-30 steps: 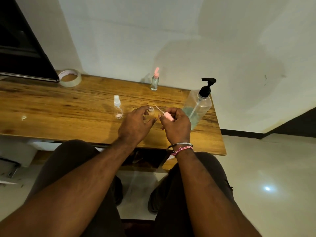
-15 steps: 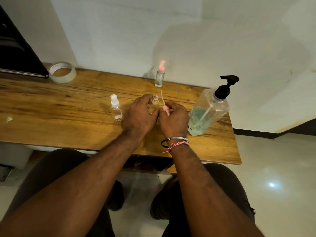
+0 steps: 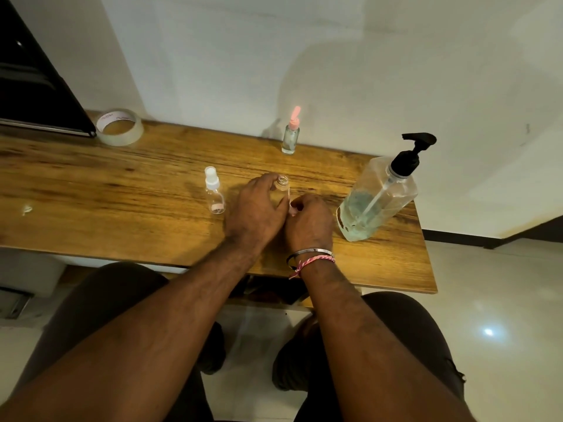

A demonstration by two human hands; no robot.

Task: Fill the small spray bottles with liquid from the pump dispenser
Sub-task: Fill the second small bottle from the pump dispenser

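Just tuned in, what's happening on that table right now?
A person sits at a wooden table. The left hand grips a small open bottle, cap off. The right hand pinches its pink spray cap with the tube beside the bottle. The pump dispenser, partly full, stands untouched to the right. A white-capped bottle and a pink-capped bottle stand closed nearby; a tape roll lies far left.

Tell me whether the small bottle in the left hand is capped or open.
Open. The small bottle in the left hand shows a bare round mouth, with no cap on it.
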